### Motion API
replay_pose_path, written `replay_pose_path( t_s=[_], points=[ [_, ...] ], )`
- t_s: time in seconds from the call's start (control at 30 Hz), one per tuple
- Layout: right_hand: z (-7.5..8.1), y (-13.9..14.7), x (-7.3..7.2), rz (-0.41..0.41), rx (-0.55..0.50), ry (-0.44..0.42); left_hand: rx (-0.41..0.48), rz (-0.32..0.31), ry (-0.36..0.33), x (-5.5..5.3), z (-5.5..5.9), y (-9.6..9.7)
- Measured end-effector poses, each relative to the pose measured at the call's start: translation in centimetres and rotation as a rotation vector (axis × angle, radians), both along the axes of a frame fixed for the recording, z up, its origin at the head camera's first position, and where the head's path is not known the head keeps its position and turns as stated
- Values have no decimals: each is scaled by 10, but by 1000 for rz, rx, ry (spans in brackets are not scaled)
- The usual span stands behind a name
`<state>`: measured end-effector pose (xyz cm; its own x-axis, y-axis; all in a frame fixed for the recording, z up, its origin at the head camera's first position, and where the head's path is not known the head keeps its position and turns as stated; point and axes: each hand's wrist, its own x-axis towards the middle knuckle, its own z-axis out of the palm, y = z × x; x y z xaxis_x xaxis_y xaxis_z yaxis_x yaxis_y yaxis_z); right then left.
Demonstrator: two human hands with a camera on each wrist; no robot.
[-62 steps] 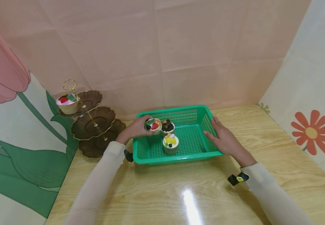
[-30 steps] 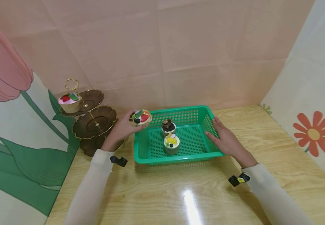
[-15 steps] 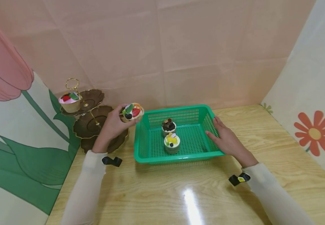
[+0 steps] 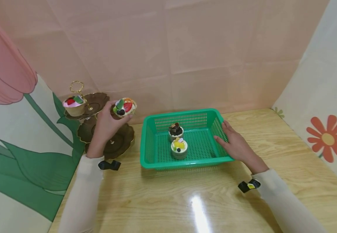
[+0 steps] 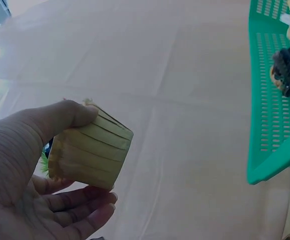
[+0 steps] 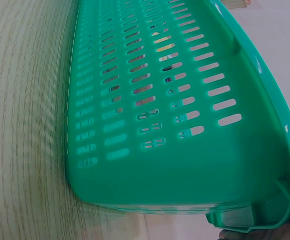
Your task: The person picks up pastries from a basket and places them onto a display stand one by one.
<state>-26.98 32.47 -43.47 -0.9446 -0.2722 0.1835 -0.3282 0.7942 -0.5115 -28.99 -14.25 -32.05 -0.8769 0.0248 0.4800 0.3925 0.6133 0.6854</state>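
Observation:
My left hand (image 4: pixel 105 126) pinches a cupcake (image 4: pixel 124 107) topped with strawberry, dark berry and green leaf, raised in front of the tiered stand (image 4: pixel 119 142). In the left wrist view its pleated tan wrapper (image 5: pixel 92 150) sits between thumb and fingers. My right hand (image 4: pixel 237 144) holds the right end of the green basket (image 4: pixel 186 164), thumb over the rim. Inside the basket stand a chocolate-topped cupcake (image 4: pixel 175 131) and one with yellow fruit (image 4: pixel 179 149). A pink-topped cupcake (image 4: pixel 74 106) rests on the stand's top tier.
The three-tier brown stand has gold edges and a gold ring handle (image 4: pixel 76 86). Behind the wooden table (image 4: pixel 162 200) hangs a pink cloth backdrop (image 4: pixel 203 48), with printed flower panels at both sides.
My left hand has lifted the strawberry-topped cupcake out of the basket and carried it left and up to the stand. My right hand stays on the basket's end.

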Motion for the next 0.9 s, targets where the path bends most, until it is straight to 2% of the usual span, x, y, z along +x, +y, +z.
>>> replay_pose_path(
  t_s=[0.23,0.53,0.73,0.9],
  points=[
    [-1,-1,0,3,-2,2,-18,99,-28,5,11,-13],
    [-1,1,1,2,8,5,55,241,65,4,20,-25],
    [-1,0,1,10,3,3,81,343,62,6,25,-29],
    [0,0,1,7,6,8,49,420,87,6,26,-32]
  ],
)
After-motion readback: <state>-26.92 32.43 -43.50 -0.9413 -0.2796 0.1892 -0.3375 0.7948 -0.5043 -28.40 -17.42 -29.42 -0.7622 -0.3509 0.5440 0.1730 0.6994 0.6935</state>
